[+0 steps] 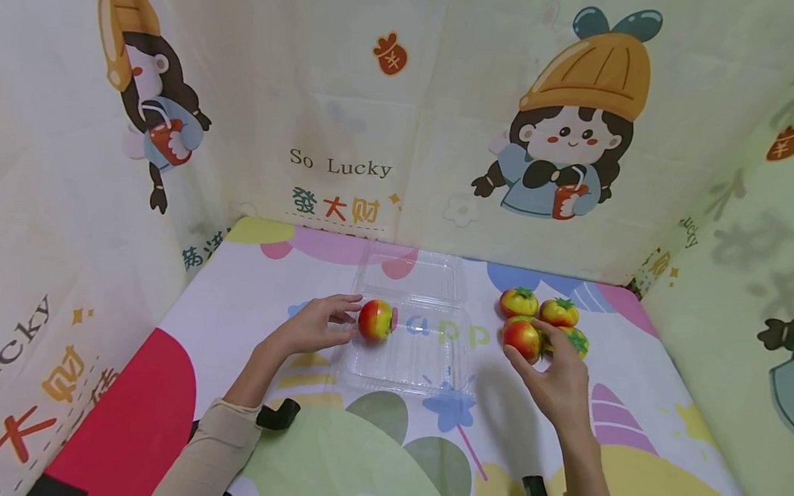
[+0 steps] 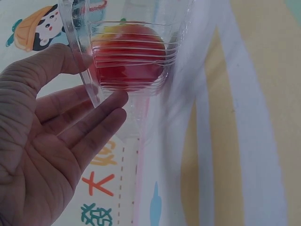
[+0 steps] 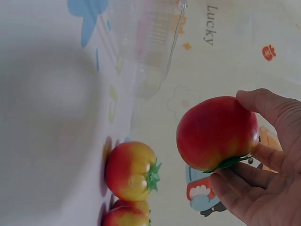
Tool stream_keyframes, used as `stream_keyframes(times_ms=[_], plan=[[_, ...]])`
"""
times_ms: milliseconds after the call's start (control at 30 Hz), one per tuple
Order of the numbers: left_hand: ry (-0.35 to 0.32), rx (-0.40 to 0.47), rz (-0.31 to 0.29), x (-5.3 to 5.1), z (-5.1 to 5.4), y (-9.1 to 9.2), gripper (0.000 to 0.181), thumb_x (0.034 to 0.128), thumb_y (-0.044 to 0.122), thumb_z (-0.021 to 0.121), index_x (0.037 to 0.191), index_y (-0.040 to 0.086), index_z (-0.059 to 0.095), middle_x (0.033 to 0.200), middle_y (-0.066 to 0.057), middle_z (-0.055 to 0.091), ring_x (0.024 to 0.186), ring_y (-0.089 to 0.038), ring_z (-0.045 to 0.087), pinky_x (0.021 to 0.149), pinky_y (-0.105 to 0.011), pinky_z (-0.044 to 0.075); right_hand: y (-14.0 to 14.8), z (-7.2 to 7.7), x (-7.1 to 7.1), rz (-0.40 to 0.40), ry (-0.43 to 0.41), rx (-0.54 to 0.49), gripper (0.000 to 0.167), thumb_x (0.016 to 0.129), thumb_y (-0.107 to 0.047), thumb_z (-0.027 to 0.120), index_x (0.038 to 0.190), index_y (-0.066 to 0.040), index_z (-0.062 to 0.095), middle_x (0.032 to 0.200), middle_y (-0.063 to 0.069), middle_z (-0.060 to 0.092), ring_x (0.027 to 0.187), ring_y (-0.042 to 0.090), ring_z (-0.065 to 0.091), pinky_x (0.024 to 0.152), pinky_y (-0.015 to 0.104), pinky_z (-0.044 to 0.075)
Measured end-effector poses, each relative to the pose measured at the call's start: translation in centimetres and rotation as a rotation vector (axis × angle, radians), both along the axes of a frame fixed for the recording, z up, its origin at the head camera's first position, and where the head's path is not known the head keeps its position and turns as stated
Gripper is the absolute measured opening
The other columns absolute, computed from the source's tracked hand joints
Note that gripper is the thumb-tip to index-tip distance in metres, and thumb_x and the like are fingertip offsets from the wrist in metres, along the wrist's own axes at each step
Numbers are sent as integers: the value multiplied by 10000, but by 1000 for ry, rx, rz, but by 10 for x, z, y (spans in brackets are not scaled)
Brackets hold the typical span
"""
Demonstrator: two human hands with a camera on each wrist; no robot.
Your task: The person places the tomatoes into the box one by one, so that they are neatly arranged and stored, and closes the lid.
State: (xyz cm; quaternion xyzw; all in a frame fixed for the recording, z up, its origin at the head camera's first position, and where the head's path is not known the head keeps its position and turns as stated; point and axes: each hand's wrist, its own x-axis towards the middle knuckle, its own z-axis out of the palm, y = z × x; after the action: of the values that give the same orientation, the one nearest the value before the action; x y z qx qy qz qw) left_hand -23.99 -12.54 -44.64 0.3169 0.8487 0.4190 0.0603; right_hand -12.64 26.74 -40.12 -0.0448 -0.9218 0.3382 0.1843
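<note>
My right hand holds a red-and-yellow toy tomato between thumb and fingers, its green leafy top turned down toward the fingers. The right wrist view shows this tomato off the table. A clear plastic box lies with its lid folded back. Inside its left part sits another toy tomato, seen through the ribbed wall in the left wrist view. My left hand grips the box's left edge, thumb at the rim and fingers against the outside.
Near the held tomato, more toy tomatoes stand grouped on the right of the table, one partly hidden by my right hand. A patterned cloth covers the tabletop. Printed cloth walls enclose the table at the back and sides.
</note>
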Motion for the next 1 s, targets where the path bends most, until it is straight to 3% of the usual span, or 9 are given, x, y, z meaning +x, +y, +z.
stream_keyframes(times_ms=[267,800,1000], plan=[[4,11,-1,-1,0,-1,535,923,94,708,1423,-35,570,1517,-183,518,1123,-294,702,959,-413,579,-10,-5,-6,28,41,-4,641,848,-302,841,1376,-62,569,1332,192,626,1197,388,577,954,637,526],[19,11,-6,-1,0,0,518,911,74,714,1398,-51,588,1514,-180,521,1105,-295,708,940,-397,588,-30,-6,-10,70,-14,-34,649,850,-341,836,1390,-98,572,1369,163,625,1281,382,550,1017,619,499],[23,6,-4,0,-1,0,500,910,68,715,1380,-58,601,1513,-193,519,1102,-292,706,932,-382,592,-40,-9,-11,93,-29,-28,664,840,-342,846,1393,-105,567,1347,166,630,1190,365,592,971,585,543]])
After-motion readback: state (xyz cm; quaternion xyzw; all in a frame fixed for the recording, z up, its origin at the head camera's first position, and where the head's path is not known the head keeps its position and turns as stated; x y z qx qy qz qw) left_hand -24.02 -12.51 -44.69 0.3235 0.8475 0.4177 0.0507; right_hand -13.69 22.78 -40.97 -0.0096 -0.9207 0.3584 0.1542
